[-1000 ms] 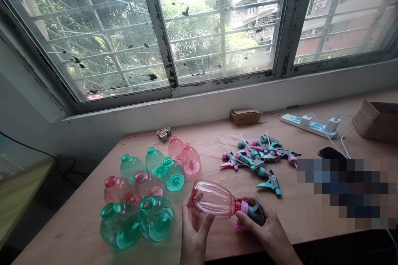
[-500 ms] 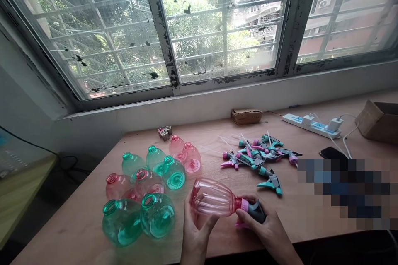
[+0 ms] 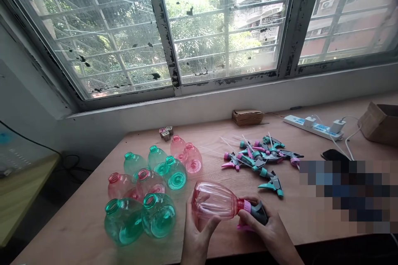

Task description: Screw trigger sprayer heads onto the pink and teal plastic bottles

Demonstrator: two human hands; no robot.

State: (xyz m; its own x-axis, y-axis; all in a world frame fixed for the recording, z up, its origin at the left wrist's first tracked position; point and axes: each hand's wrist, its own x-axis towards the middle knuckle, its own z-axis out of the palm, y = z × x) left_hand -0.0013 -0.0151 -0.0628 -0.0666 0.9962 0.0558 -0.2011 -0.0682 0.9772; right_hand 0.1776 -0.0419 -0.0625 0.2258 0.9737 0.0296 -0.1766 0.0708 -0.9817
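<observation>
I hold a clear pink plastic bottle (image 3: 214, 201) sideways just above the near edge of the wooden table (image 3: 292, 215). My left hand (image 3: 197, 236) is wrapped round its body from below. My right hand (image 3: 267, 230) grips the grey spray trigger head with a pink collar (image 3: 253, 211) at the bottle's neck. To the left lie several uncapped green and pink bottles (image 3: 146, 190) in a cluster. A pile of loose trigger heads (image 3: 259, 157), teal and pink, lies behind my right hand.
A white power strip (image 3: 314, 127) with chargers runs along the back right, near a cardboard box (image 3: 381, 123) and a dark phone (image 3: 334, 155). A small brown box (image 3: 248, 116) sits by the window wall. A blurred patch covers the table's right side.
The bottle and both hands have hardly shifted; my left thumb has moved slightly on the bottle's body. The view has drifted a little.
</observation>
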